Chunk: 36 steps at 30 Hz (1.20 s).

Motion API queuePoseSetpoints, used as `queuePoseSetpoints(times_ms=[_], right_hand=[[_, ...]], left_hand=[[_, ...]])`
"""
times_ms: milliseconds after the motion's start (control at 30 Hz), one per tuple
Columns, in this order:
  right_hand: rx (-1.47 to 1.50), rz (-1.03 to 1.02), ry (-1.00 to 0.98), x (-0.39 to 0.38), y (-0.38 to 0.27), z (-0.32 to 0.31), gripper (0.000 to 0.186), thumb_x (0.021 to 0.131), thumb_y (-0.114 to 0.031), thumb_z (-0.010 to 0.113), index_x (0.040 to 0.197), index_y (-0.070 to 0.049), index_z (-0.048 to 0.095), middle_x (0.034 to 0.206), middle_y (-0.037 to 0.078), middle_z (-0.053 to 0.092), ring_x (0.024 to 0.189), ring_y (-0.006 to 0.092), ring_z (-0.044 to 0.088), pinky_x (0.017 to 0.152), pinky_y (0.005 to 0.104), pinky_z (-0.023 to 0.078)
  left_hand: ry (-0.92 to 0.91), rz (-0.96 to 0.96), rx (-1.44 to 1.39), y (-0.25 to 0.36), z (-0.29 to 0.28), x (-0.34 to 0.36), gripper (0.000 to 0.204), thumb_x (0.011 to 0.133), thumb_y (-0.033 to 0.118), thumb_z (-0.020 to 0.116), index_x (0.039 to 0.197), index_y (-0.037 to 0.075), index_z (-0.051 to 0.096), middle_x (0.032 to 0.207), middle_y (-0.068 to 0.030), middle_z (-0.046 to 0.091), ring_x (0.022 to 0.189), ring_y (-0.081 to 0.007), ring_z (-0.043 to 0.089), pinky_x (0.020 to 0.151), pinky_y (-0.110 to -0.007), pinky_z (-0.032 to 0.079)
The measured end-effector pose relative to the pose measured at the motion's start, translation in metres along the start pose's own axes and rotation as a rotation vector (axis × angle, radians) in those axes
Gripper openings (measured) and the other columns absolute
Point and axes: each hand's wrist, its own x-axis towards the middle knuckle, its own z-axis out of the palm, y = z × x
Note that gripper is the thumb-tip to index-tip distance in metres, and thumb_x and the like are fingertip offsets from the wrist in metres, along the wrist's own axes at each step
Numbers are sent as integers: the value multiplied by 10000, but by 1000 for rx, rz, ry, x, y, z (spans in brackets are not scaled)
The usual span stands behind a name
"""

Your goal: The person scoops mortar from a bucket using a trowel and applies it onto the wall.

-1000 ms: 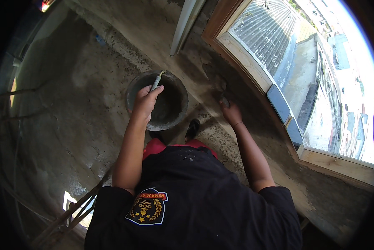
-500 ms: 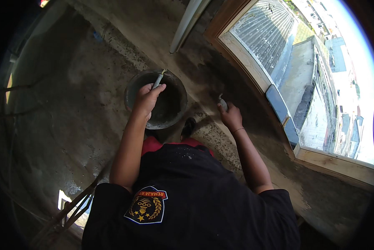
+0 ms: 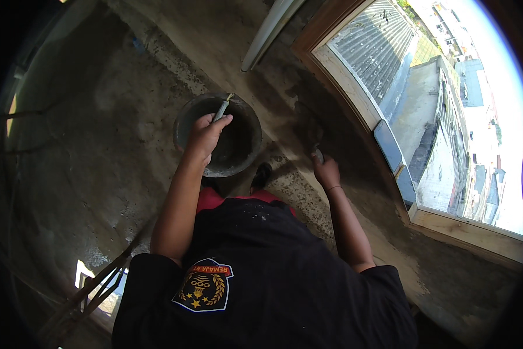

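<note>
My left hand (image 3: 205,138) is closed round a grey-crusted handled tool (image 3: 221,110) with a thin yellowish tip, over a round dark basin (image 3: 251,161). The tool's other end is mostly hidden by the hand and forearm, so its exact kind is unclear. On the right, my right hand (image 3: 327,172) grips a small grey tool (image 3: 318,153) against or close to the damp dark patch of wall (image 3: 308,110) beneath the window. Only a short part of that tool shows past the fingers.
A wooden window frame (image 3: 354,78) borders the right side, with a phone-like flat dark panel (image 3: 387,139) on its ledge. A pale pipe (image 3: 265,35) leans at the top. Dark thin bars (image 3: 98,288) stand at lower left. My shoe (image 3: 262,176) is by the basin.
My right hand has shifted slightly right and nearer to me, and its tool has turned. My left hand stays over the basin with its tool.
</note>
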Motion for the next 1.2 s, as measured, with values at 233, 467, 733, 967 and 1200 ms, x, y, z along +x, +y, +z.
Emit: queuePoseSetpoints(times_ms=[233,467,733,967,1200], right_hand=[[22,-61,66,18,-30,-3,496,807,-476,552,1007,-28,624,940,240,620,930,404,580,789,454,467],[76,-15,158,-12,2,4,497,807,-486,552,1012,-38,621,915,246,620,904,406,588,765,464,472],[-63,-79,89,27,-20,5,515,800,-503,551,1026,-45,626,926,242,623,904,401,590,771,456,477],[-44,-49,166,29,-7,-4,523,793,-524,545,1043,-72,625,931,231,627,903,393,595,764,465,483],[-83,-51,156,5,-27,-13,503,792,-521,551,998,-68,631,870,230,632,868,399,601,731,473,488]], left_hand=[[-32,16,1,1,1,5,245,823,241,652,685,184,457,561,128,322,435,27,249,383,-174,161],[-13,6,19,1,-5,1,226,821,234,655,696,181,474,569,125,333,435,27,256,384,-170,164],[-36,2,10,3,-2,4,186,820,234,655,725,173,507,575,125,341,435,27,258,382,-169,167],[-50,18,12,6,0,4,203,821,234,655,713,175,494,577,125,337,444,28,262,385,-170,159],[-47,14,11,4,0,3,194,820,236,655,715,172,505,579,125,339,448,25,264,395,-168,165]])
